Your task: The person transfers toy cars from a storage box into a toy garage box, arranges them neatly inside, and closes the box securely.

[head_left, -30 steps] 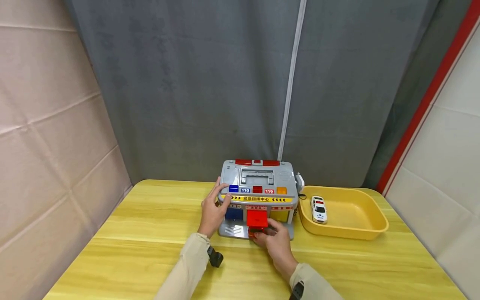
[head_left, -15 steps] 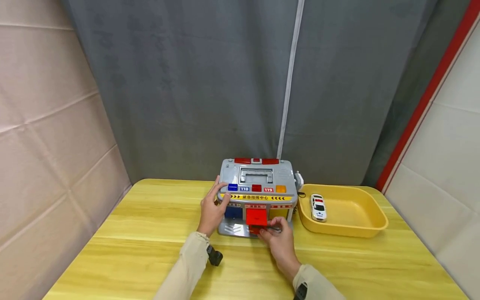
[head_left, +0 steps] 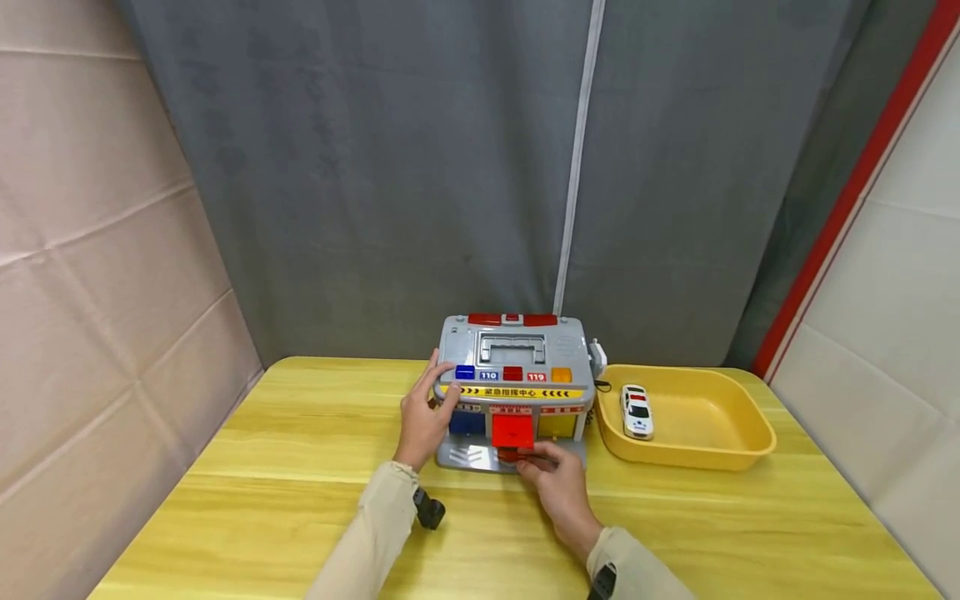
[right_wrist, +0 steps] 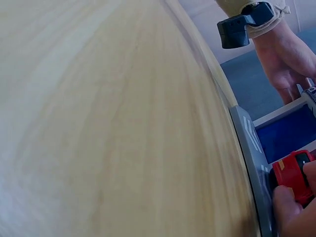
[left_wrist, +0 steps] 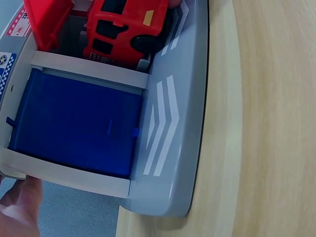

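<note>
A grey toy emergency station (head_left: 513, 392) stands at the table's back edge, its red middle door (head_left: 513, 430) raised and its blue door (left_wrist: 79, 123) down. My left hand (head_left: 424, 421) holds the station's left end, fingers along the side and thumb at the front edge. My right hand (head_left: 558, 487) pinches a red toy fire truck (left_wrist: 126, 29) between thumb and fingers. One end of the truck is inside the middle bay, under the raised door; the other is over the grey ramp (left_wrist: 168, 128). In the head view, the door and my right fingers cover most of the truck.
To the right of the station stands a yellow tray (head_left: 701, 457). A white toy police car (head_left: 637, 412) sits at the tray's left side. A white piece (head_left: 597, 357) sticks out from the station's right side. A grey curtain (head_left: 375, 183) hangs behind the wooden table (head_left: 300, 467).
The red fire truck has gone further under the raised door, with my right hand pushing it and changing its finger position. My left hand stays at the station's left end.
</note>
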`<state>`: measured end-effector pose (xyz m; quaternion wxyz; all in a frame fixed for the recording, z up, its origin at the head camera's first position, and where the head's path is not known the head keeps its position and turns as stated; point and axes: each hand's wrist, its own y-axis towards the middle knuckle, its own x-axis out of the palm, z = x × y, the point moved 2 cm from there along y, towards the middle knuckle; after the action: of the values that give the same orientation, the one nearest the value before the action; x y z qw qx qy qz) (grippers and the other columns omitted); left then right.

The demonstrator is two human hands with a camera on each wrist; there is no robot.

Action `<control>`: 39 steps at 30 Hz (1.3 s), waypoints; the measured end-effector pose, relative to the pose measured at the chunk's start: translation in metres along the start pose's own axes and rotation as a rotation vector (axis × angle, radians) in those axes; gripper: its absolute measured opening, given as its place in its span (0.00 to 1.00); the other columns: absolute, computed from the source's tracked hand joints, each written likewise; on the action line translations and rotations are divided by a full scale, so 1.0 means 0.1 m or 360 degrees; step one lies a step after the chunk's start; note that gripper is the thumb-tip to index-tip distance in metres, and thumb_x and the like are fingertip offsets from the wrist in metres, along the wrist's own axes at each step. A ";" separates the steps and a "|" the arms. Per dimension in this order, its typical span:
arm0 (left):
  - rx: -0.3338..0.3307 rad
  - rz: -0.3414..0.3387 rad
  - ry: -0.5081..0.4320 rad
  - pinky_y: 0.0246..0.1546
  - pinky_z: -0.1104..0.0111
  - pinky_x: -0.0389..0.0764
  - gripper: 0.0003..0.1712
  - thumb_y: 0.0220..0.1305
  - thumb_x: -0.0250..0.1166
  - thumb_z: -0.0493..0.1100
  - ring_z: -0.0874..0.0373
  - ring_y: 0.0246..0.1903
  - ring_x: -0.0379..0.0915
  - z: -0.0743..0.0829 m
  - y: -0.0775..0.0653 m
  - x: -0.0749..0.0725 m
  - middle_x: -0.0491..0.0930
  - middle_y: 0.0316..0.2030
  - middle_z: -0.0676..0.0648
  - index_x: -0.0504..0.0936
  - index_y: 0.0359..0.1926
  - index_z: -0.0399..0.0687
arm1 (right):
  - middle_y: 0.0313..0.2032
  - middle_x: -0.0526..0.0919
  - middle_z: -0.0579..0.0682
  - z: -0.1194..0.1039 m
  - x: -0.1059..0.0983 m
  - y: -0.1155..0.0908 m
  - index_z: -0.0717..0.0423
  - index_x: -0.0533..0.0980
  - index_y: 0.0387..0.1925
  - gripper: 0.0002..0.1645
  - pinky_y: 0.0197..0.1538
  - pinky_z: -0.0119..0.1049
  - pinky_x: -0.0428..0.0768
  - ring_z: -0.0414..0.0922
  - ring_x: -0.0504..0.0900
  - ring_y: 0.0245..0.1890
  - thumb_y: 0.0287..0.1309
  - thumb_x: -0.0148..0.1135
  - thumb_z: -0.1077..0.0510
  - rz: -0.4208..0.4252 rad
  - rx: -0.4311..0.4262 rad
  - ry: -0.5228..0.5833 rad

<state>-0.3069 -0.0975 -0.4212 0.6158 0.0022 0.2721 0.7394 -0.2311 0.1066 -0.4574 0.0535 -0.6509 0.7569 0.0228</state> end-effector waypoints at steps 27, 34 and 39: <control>-0.0015 -0.0019 -0.0011 0.76 0.52 0.60 0.19 0.71 0.61 0.53 0.51 0.77 0.56 0.03 0.00 0.00 0.59 0.77 0.58 0.79 0.60 0.61 | 0.37 0.82 0.53 -0.12 -0.18 0.03 0.56 0.86 0.46 0.12 0.20 0.31 0.77 0.39 0.78 0.18 0.63 0.65 0.58 -0.0796 -0.0474 -0.0668; -0.0032 -0.0019 -0.0011 0.76 0.53 0.60 0.19 0.71 0.60 0.53 0.51 0.77 0.56 0.03 -0.01 -0.01 0.59 0.77 0.58 0.79 0.60 0.61 | 0.34 0.87 0.54 -0.21 -0.24 -0.02 0.59 0.85 0.44 0.11 0.25 0.29 0.79 0.34 0.78 0.22 0.66 0.63 0.57 -0.0897 -0.0629 -0.0701; -0.0027 -0.0023 -0.0014 0.76 0.52 0.60 0.19 0.71 0.60 0.53 0.50 0.77 0.56 0.03 -0.01 0.00 0.59 0.77 0.58 0.79 0.60 0.61 | 0.34 0.88 0.49 -0.29 -0.27 -0.07 0.57 0.85 0.41 0.09 0.29 0.28 0.81 0.31 0.77 0.25 0.65 0.64 0.57 -0.0811 -0.0860 -0.0699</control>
<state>-0.3050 -0.0963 -0.4189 0.6223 -0.0018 0.2630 0.7372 -0.2217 0.1289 -0.4258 0.0449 -0.7874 0.5094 0.3444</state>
